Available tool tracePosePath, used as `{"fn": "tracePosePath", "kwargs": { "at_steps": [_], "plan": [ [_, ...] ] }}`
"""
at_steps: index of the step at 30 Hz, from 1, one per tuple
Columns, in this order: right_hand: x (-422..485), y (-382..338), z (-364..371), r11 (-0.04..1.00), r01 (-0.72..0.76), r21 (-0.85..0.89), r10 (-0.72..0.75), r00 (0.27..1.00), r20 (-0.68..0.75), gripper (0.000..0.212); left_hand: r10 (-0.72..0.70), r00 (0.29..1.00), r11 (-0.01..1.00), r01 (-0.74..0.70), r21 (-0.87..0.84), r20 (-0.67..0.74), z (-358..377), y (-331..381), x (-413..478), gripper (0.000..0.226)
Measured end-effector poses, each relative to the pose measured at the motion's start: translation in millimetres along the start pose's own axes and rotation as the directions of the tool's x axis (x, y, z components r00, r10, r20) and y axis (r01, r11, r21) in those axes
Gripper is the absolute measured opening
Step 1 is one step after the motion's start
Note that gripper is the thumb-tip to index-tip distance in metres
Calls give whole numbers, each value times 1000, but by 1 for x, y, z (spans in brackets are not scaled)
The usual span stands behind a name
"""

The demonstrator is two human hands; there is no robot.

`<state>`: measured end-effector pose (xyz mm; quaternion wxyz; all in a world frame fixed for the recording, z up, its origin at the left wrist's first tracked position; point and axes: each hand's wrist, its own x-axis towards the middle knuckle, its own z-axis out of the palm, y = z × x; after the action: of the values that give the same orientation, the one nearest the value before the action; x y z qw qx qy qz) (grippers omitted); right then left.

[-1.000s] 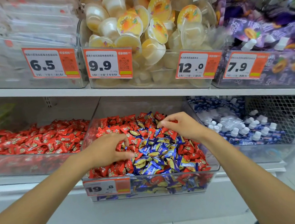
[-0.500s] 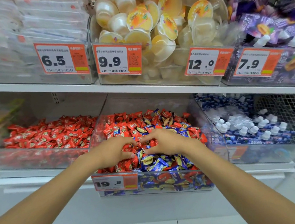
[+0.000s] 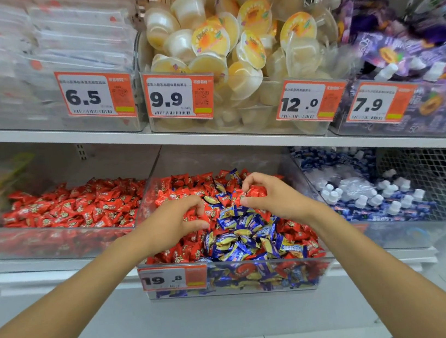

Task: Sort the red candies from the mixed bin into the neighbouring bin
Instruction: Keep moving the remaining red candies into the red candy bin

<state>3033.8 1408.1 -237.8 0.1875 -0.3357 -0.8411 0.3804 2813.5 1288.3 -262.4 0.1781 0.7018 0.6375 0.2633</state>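
A clear mixed bin (image 3: pixel 272 283) on the lower shelf holds red candies (image 3: pixel 187 252) and blue-and-yellow candies (image 3: pixel 240 241). Both my hands are inside it. My left hand (image 3: pixel 176 222) has its fingers curled around red candies at the left of the pile. My right hand (image 3: pixel 272 194) pinches a red candy (image 3: pixel 256 192) between thumb and fingers near the middle back. The neighbouring bin (image 3: pixel 54 244) to the left holds only red candies (image 3: pixel 78 206).
A bin of blue and white packets (image 3: pixel 368 191) stands to the right. The upper shelf (image 3: pixel 240 137) overhangs the bins with jelly cups (image 3: pixel 227 42) and price tags. An orange tag reading 19.8 (image 3: pixel 173 279) fronts the mixed bin. White floor lies below.
My right hand has moved back and to the right, apart from my left hand, and now pinches a red candy. The left hand stays over the red candies. The camera has shifted slightly.
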Motion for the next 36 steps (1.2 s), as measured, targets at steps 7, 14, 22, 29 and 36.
{"fn": "tracePosePath", "kwargs": {
  "at_steps": [7, 14, 22, 29, 36],
  "plan": [
    [-11, -15, 12, 997, -28, -65, 23, 996, -90, 19, 50, 976, 999, -48, 16, -214, -21, 12, -12, 15],
    [7, -58, 38, 1000, 28, -11, -30, 990, -138, 12, -77, 867, 997, 52, -63, -493, -86, -15, -35, 5],
    [105, -137, 129, 980, 201, 1, -201, 980, -13, 19, -432, 729, 889, 443, -115, -532, -124, -140, -63, 8],
    [152, -150, 166, 939, 239, -248, -211, 968, 134, 63, -593, 716, 781, 624, -44, -368, -133, -176, -65, 48],
    [67, -87, 97, 940, 203, -274, -222, 974, -40, 30, -253, 944, 967, 238, -93, -211, -74, -98, -41, 84]
  ]
}}
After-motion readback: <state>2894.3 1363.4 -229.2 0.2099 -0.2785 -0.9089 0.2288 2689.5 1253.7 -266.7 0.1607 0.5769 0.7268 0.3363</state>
